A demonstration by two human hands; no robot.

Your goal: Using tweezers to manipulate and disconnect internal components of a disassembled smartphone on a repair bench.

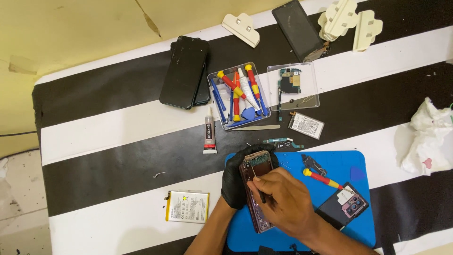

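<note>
Lying opened on the blue mat [339, 163], the phone frame [257, 189] sits gripped by the gloved left hand [236, 182]; right hand [283, 200] fingers pinch a thin dark tool against it. A red-and-yellow screwdriver [323, 179] lies just right, a battery [187, 206] left on the striped worktop [118, 156].

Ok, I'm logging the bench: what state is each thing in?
Opened purple phone: back off, held by the gloved left hand.
Bare right hand: pinching a thin dark tool.
Clear plastic tool tray: uncovered, full.
Purple back cover: detached, lying on blue mat.
</note>
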